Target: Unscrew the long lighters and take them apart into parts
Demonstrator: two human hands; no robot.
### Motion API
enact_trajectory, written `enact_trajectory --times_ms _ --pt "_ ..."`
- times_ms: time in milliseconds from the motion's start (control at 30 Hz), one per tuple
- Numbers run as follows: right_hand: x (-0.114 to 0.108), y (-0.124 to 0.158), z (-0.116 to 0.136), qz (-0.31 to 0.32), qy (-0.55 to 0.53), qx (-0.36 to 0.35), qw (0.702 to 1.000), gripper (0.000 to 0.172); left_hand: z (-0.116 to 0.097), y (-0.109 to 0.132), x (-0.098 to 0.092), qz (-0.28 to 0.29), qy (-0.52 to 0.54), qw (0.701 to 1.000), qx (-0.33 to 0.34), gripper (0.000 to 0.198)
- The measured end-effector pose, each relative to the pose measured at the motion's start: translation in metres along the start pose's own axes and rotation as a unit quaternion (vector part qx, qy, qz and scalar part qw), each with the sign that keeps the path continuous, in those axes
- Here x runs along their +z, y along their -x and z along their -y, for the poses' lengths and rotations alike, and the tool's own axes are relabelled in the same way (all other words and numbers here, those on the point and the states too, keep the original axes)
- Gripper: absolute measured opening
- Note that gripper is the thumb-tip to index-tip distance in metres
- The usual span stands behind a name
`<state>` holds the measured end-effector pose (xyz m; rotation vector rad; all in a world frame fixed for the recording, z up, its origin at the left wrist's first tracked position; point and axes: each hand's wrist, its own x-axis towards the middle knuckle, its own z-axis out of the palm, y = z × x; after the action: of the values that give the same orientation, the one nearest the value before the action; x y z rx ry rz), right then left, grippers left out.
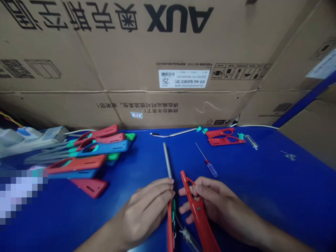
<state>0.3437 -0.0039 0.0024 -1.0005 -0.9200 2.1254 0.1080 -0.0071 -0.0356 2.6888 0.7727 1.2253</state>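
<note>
My left hand (148, 208) is closed round a red lighter casing half (170, 224) with a green part inside it. A metal tube (167, 159) points away from its top end. My right hand (214, 197) grips the other red casing half (198, 210), thumb at its trigger opening, with several fingers spread behind it. The two halves are apart, side by side. Between them, low in view, lies a transparent fuel tank (189, 238) with a thin wire or tube near it. A screwdriver (207, 162) with a clear purple handle lies beyond my right hand.
On the left lie several assembled lighters (97, 148) in red, blue and green, beside a power strip (51, 136). At the back are a loose metal tube (183, 132), red casing halves (223, 140), green pieces (204, 131) and a clear tank (252, 142). A cardboard wall (131, 77) stands behind.
</note>
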Motion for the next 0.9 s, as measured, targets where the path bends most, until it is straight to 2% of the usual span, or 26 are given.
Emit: enact_trajectory --times_ms 167,233,300,367,467,567,633,700,833,900 --pt "-0.002 0.002 0.006 -0.047 0.154 -0.005 0.987 0.039 0.008 -0.004 0.002 0.019 0.009 0.999 -0.024 0.027" --pt "-0.003 0.004 0.007 -0.083 0.244 -0.032 0.966 0.037 0.01 -0.006 0.0 0.021 0.018 0.999 -0.025 0.025" --pt "-0.004 0.006 0.007 -0.116 0.342 -0.083 0.929 0.031 0.011 -0.008 -0.005 0.035 0.029 0.999 -0.025 0.021" --pt "-0.006 0.007 0.005 -0.128 0.446 -0.141 0.874 0.023 0.013 -0.01 -0.011 0.062 0.042 0.997 -0.031 0.018" --pt "-0.009 0.006 0.0 -0.139 0.592 -0.223 0.762 0.013 0.015 -0.014 -0.02 0.108 0.057 0.991 -0.048 0.015" --pt "-0.014 0.003 -0.007 -0.147 0.695 -0.283 0.644 0.013 0.015 -0.019 -0.028 0.14 0.077 0.985 -0.068 0.014" --pt "-0.016 0.002 -0.009 -0.148 0.737 -0.294 0.591 0.014 0.014 -0.023 -0.032 0.151 0.092 0.981 -0.082 0.014" --pt "-0.015 0.002 -0.008 -0.149 0.748 -0.293 0.577 0.015 0.011 -0.026 -0.036 0.158 0.095 0.978 -0.092 0.013" --pt "-0.002 -0.003 0.007 -0.094 0.722 -0.286 0.623 0.016 0.008 -0.026 -0.04 0.178 0.068 0.977 -0.096 0.015" --pt "0.008 -0.011 0.016 -0.041 0.721 -0.293 0.627 0.02 0.009 -0.024 -0.041 0.189 0.054 0.976 -0.094 0.017"
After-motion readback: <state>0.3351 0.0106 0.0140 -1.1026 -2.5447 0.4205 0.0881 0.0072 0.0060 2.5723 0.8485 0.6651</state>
